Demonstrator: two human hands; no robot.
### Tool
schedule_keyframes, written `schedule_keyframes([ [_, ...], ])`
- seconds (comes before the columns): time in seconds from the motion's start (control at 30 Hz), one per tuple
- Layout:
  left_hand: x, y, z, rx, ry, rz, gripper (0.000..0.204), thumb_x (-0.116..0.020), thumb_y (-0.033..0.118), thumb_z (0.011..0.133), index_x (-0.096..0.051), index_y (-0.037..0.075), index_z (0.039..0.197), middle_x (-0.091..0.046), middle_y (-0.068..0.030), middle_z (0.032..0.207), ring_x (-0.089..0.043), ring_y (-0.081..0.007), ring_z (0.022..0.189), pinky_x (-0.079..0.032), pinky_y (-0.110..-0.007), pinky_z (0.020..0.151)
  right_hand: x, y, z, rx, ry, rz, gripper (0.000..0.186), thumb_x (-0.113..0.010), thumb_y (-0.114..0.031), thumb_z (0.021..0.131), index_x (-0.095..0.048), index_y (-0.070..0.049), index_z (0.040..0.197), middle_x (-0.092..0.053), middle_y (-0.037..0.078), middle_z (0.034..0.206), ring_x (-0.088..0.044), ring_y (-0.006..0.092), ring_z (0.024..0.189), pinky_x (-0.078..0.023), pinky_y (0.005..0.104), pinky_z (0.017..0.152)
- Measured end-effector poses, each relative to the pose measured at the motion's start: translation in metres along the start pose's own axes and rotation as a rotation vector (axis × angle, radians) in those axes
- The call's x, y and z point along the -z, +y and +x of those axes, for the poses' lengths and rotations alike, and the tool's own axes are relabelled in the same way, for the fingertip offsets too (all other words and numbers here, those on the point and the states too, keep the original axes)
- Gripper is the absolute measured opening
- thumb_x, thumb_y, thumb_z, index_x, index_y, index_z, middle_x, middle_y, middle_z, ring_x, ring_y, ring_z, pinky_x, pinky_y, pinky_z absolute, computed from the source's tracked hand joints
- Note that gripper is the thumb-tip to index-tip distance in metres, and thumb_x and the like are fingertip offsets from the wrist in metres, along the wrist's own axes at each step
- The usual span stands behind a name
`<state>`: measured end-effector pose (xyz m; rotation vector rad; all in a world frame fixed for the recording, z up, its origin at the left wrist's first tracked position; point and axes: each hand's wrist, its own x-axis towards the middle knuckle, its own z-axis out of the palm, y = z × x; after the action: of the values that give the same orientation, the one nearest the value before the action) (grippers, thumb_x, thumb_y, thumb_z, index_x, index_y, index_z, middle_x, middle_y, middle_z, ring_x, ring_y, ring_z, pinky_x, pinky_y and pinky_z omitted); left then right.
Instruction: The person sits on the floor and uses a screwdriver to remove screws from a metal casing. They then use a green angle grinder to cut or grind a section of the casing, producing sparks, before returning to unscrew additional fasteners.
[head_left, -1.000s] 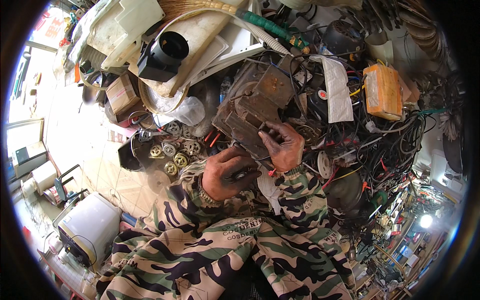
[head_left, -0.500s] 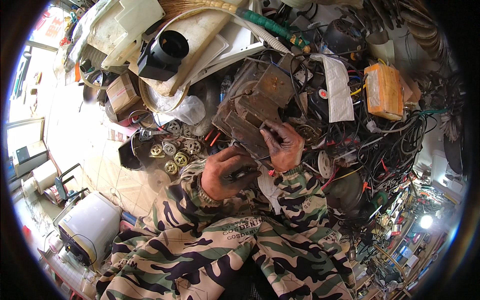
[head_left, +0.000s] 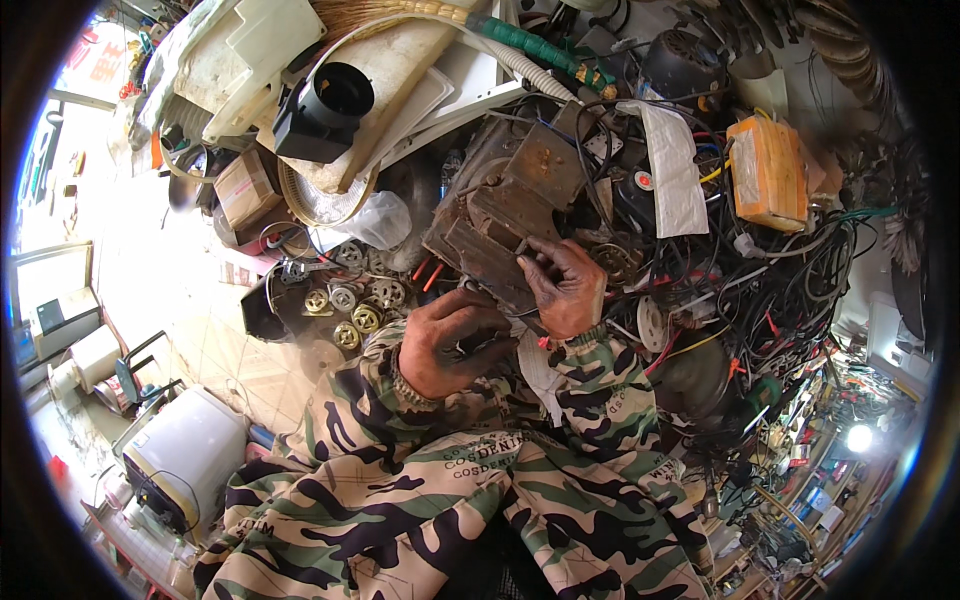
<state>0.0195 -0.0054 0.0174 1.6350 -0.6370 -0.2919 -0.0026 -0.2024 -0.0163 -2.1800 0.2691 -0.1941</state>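
A rusty brown metal machine (head_left: 500,215) with a boxy block on its far end lies in front of me. My right hand (head_left: 568,288) is at its near right edge. Its thumb and index finger pinch together around something too small to make out, close to the metal. Just nearer to me, my left hand (head_left: 450,345) is closed, with fingers curled toward the thumb; whatever lies between them is hidden. A pair of red-handled tools (head_left: 433,275) lies left of the machine, above the left hand. Below the right wrist hangs a whitish cloth strip (head_left: 540,370).
Several metal pulley-like wheels (head_left: 366,318) lie to the left. A black cylindrical housing (head_left: 335,95) stands behind them. To the right are tangled cables (head_left: 790,290), an orange taped box (head_left: 768,172) and a white padded strip (head_left: 672,170). A white appliance (head_left: 190,450) stands at lower left.
The left hand's fingers have shifted slightly. My right hand stays almost in place at the machine's edge, and the view has moved a little.
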Motion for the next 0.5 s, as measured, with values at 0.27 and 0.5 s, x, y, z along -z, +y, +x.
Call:
schedule_keyframes([
  [0.27, 0.000, 0.001, 0.000, 0.000, -0.001, 0.010, 0.025, -0.081, 0.004, 0.070, -0.069, 0.004, 0.092, -0.064, -0.0121, 0.095, -0.067, -0.0259, 0.078, -0.055, -0.034, 0.067, -0.001, 0.001, 0.004, -0.062, -0.005, 0.124, 0.019, -0.075, -0.010, 0.083, -0.071, -0.005, 0.101, -0.066, 0.012, 0.084, -0.065, 0.0209, 0.067, -0.053, 0.0386, 0.055],
  [0.5, -0.012, 0.002, 0.002, -0.050, -0.037, 0.062, 0.023, -0.079, 0.006, 0.071, -0.068, 0.006, 0.092, -0.063, -0.0100, 0.091, -0.065, -0.0285, 0.078, -0.053, -0.036, 0.066, 0.000, -0.002, 0.005, -0.059, 0.006, 0.142, 0.016, -0.074, -0.008, 0.082, -0.071, -0.003, 0.097, -0.067, 0.012, 0.082, -0.065, 0.0207, 0.065, -0.052, 0.0366, 0.056],
])
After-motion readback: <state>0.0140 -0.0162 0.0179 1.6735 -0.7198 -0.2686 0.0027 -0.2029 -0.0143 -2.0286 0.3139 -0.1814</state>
